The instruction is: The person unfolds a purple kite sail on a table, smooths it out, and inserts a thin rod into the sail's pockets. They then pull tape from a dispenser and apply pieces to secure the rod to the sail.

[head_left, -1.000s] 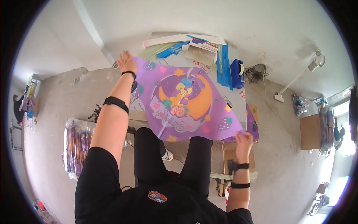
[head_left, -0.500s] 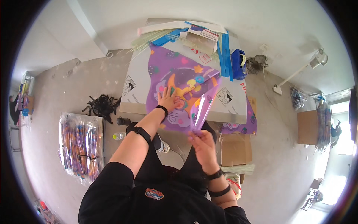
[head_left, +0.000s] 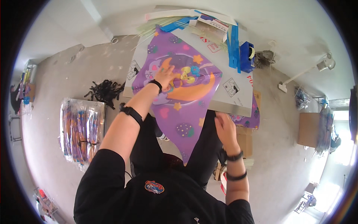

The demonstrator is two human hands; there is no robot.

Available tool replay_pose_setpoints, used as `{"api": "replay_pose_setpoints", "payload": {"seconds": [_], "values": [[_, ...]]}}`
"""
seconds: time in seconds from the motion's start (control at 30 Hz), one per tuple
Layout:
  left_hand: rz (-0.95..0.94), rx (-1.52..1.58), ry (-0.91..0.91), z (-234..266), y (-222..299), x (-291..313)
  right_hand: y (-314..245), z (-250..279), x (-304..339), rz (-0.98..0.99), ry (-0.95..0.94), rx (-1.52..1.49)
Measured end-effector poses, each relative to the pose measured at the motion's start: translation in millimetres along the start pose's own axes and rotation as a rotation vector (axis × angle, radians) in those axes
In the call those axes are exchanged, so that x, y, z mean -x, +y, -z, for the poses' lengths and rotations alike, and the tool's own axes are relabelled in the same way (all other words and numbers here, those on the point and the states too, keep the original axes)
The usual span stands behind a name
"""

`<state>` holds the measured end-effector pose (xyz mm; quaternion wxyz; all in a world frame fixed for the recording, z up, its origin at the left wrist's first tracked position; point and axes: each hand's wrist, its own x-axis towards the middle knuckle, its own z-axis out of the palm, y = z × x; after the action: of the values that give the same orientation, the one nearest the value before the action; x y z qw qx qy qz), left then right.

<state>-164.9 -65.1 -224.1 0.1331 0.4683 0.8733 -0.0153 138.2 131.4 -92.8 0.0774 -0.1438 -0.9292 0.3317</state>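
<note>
A thin purple diamond-shaped sheet [head_left: 186,130] lies spread over the board-topped table [head_left: 220,104], printed with an orange moon, a yellow figure, stars and strawberries. Its near corner hangs past the table edge, over my lap. My left hand [head_left: 165,77] rests flat on the left part of the print, fingers spread and pressing nothing but the sheet. To the right of the hanging corner, my right hand [head_left: 226,130] is off the sheet, just below the table's near edge. Its fingers look loosely extended, with nothing visible in them. Another purple printed sheet [head_left: 256,112] shows beyond it, partly under the table.
Thin pale rods [head_left: 149,28], blue strips [head_left: 233,48], an opened box [head_left: 212,30] and a blue tape dispenser [head_left: 247,56] line the table's far side. Black straps [head_left: 105,92] and bagged colourful bundles [head_left: 82,130] lie at left; a cardboard box [head_left: 244,143] is at right.
My right hand has let go of the sheet's near corner and moved right. The lifted, folded part has unfolded and now hangs down toward me. My left hand stays on the print.
</note>
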Motion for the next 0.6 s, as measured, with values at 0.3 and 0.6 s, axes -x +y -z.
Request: {"api": "replay_pose_setpoints", "payload": {"seconds": [0.3,0.6], "values": [[0.259,0.221,0.007,-39,48,41,58,-123,-106,0.191,-0.301,0.480],[0.037,0.198,-0.031,-25,16,28,18,-160,-33,-0.023,-0.266,0.610]]}}
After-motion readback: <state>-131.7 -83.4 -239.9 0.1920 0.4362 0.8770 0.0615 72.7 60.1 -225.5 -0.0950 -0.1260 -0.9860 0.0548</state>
